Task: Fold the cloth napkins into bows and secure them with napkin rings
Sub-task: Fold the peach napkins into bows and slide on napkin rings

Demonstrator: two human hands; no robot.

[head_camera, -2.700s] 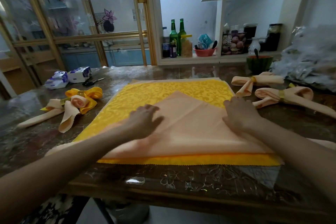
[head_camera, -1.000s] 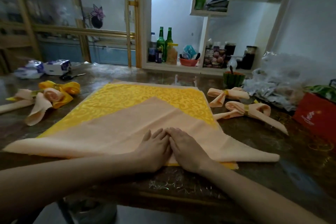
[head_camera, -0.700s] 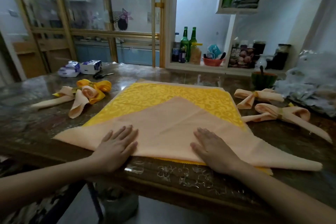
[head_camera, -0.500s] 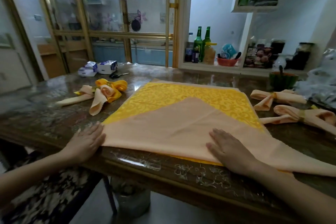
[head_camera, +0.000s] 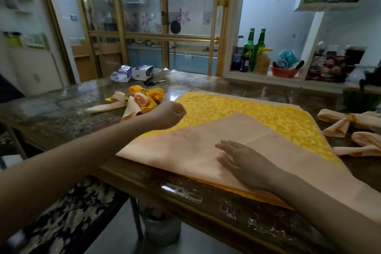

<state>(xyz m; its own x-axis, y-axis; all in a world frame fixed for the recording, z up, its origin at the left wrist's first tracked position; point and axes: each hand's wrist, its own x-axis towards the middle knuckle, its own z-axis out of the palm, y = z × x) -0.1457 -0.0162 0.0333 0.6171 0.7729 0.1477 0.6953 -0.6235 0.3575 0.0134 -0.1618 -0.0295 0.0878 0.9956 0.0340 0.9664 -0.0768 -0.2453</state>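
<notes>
Done smoothing outward along the near edge of the peach plain-weave cloth napkin folded to a triangle (head_camera: 195, 150). Half a second back: pressing flat at its left corner with the left hand (head_camera: 171, 114). Now lifted clear, raised over the left edge of the yellow scroll-patterned square napkin (head_camera: 237, 113) underneath, just beside the heap of finished yellow and peach bow napkins (head_camera: 142, 99). Curled-in fingers there; cannot tell whether pinching anything, nothing visible inside. Still pinning the triangle down with the right hand (head_camera: 245, 163), flat on the cloth with straight, slightly spread fingers, near the front edge of the dark glossy stone-look table (head_camera: 61, 109). No change to the triangle itself: lying flat on top of the yellow one, long edge toward the body, apex pointing away. Probably means creasing finished and next fold or roll from the long edge coming up, or a reach left for a ring. Two ringed peach bows (head_camera: 348, 121) already done at right, well apart from both hands.
</notes>
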